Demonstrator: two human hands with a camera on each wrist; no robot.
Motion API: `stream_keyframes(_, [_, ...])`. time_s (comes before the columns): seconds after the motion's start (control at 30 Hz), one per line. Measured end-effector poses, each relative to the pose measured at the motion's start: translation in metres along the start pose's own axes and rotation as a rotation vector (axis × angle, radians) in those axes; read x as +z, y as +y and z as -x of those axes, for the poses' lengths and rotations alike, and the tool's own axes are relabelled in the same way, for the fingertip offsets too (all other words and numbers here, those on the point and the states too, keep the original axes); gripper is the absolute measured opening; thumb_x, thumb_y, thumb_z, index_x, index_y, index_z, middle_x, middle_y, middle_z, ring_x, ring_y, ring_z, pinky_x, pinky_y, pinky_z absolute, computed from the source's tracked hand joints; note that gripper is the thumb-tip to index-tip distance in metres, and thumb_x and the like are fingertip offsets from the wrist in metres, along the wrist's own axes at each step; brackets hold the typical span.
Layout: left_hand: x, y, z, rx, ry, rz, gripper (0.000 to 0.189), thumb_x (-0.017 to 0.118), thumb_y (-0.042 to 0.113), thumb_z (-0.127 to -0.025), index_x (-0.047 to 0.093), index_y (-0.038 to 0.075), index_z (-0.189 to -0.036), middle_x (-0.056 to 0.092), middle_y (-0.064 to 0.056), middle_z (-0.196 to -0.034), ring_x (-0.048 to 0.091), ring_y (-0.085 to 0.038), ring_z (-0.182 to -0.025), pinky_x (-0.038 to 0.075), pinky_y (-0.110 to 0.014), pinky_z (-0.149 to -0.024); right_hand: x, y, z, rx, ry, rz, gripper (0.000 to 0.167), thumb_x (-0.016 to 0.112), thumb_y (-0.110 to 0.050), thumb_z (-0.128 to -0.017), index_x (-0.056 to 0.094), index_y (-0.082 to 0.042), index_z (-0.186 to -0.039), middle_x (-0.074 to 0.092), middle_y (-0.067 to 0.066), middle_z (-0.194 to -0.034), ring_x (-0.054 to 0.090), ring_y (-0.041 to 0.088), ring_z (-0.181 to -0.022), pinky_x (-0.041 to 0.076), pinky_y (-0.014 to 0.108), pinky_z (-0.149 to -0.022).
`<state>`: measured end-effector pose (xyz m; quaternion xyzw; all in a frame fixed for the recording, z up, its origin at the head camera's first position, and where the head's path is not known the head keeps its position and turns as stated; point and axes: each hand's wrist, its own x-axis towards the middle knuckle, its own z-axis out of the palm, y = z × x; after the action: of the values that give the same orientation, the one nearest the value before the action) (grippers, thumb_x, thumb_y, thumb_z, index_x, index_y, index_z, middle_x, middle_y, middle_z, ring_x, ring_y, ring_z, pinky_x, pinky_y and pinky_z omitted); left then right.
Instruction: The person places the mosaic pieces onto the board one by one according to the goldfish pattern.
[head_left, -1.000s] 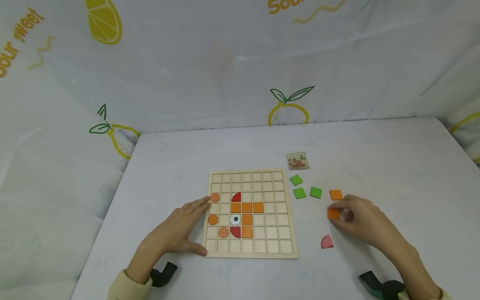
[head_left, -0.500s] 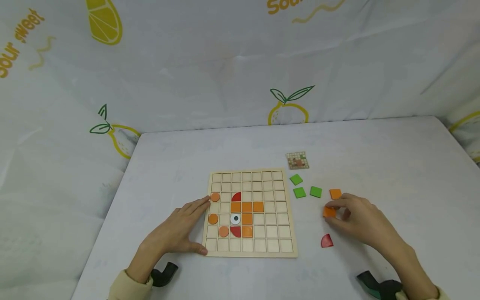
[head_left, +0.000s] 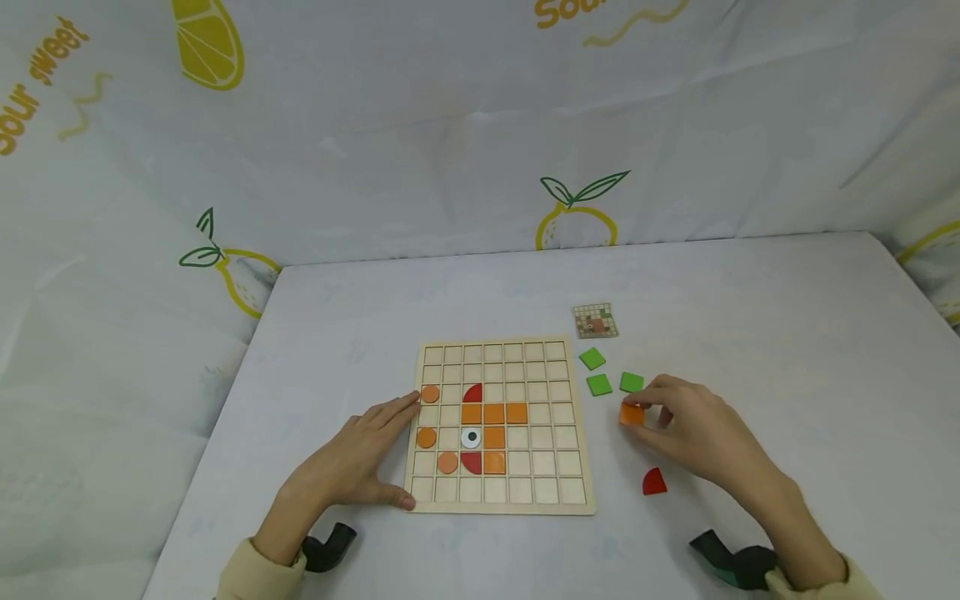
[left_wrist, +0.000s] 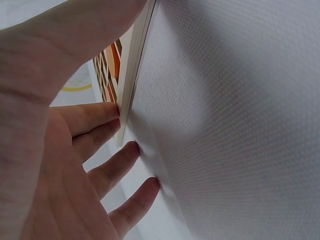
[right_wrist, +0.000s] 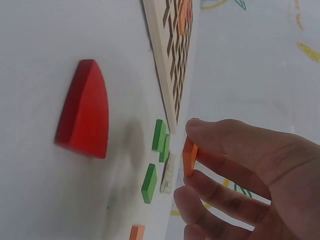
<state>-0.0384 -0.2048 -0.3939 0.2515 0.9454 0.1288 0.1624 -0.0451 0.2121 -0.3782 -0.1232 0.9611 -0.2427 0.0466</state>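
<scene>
A wooden grid board (head_left: 525, 509) lies on the table, holding orange squares, orange discs, red quarter-circles and a white eye disc (head_left: 471, 437). My left hand (head_left: 352, 458) rests at the board's left edge, its fingers and thumb spread and touching the rim. Between thumb and fingers, my right hand (head_left: 697, 429) pinches an orange square tile (head_left: 632, 414), to the right of the board. In the right wrist view that orange tile (right_wrist: 189, 156) is held clear of the table surface. A red quarter-circle piece (head_left: 655, 482) lies below the right hand.
Several green square tiles (head_left: 599, 385) lie just right of the board. Behind them is a small pattern card (head_left: 596, 321). Another orange tile (right_wrist: 136, 232) shows at the bottom of the right wrist view. A printed white cloth (head_left: 375, 167) hangs behind the table.
My right hand has moved left toward the board with the orange tile, which now hangs off the table. The left hand and the board have stayed in place.
</scene>
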Motion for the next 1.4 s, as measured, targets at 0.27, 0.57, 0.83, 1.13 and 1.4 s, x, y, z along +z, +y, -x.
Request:
stream_keyframes(0.27, [0.000, -0.001, 0.001, -0.011, -0.002, 0.011, 0.120, 0.092, 0.057, -0.063, 0.038, 0.004, -0.156, 0.033, -0.009, -0.168, 0.042, -0.038, -0.147, 0.045, -0.063, -0.105, 0.005, -0.021, -0.009, -0.026, -0.012, -0.013, 0.025, 0.086, -0.018, -0.080, 0.081, -0.010, -0.103, 0.068, -0.005, -0.087, 0.054, 0.007, -0.070, 0.041, 0.020, -0.053])
stream_keyframes(0.57, [0.000, -0.001, 0.000, -0.005, 0.002, 0.021, 0.121, 0.093, 0.057, -0.063, 0.037, 0.004, -0.156, 0.033, -0.009, -0.168, 0.042, -0.038, -0.146, 0.045, -0.063, -0.105, 0.018, -0.048, -0.021, -0.115, -0.014, 0.011, 0.026, 0.086, -0.022, -0.081, 0.081, -0.012, -0.104, 0.070, -0.004, -0.092, 0.052, 0.005, -0.069, 0.040, 0.018, -0.056])
stream_keyframes(0.83, [0.001, -0.001, 0.000, -0.011, -0.001, 0.024, 0.121, 0.093, 0.055, -0.062, 0.037, 0.005, -0.157, 0.032, -0.009, -0.168, 0.041, -0.037, -0.147, 0.045, -0.061, -0.105, 0.028, -0.069, -0.028, -0.145, -0.047, 0.013, 0.024, 0.086, -0.022, -0.081, 0.081, -0.013, -0.103, 0.069, -0.006, -0.089, 0.047, 0.004, -0.065, 0.039, 0.018, -0.054])
stream_keyframes(1.13, [0.002, -0.002, 0.000, -0.007, 0.003, 0.018, 0.121, 0.093, 0.056, -0.063, 0.037, 0.005, -0.157, 0.032, -0.008, -0.168, 0.042, -0.036, -0.147, 0.046, -0.060, -0.105, 0.044, -0.085, -0.034, -0.135, -0.096, -0.033, 0.023, 0.086, -0.019, -0.081, 0.081, -0.011, -0.102, 0.069, -0.004, -0.090, 0.048, 0.006, -0.065, 0.039, 0.020, -0.055])
stream_keyframes(1.4, [0.002, -0.001, 0.000, -0.010, 0.002, 0.017, 0.121, 0.094, 0.056, -0.062, 0.037, 0.005, -0.157, 0.031, -0.008, -0.169, 0.042, -0.036, -0.147, 0.046, -0.060, -0.105, 0.058, -0.091, -0.037, -0.169, -0.121, -0.043, 0.023, 0.086, -0.016, -0.080, 0.081, -0.009, -0.101, 0.065, -0.003, -0.084, 0.047, 0.008, -0.064, 0.036, 0.018, -0.054])
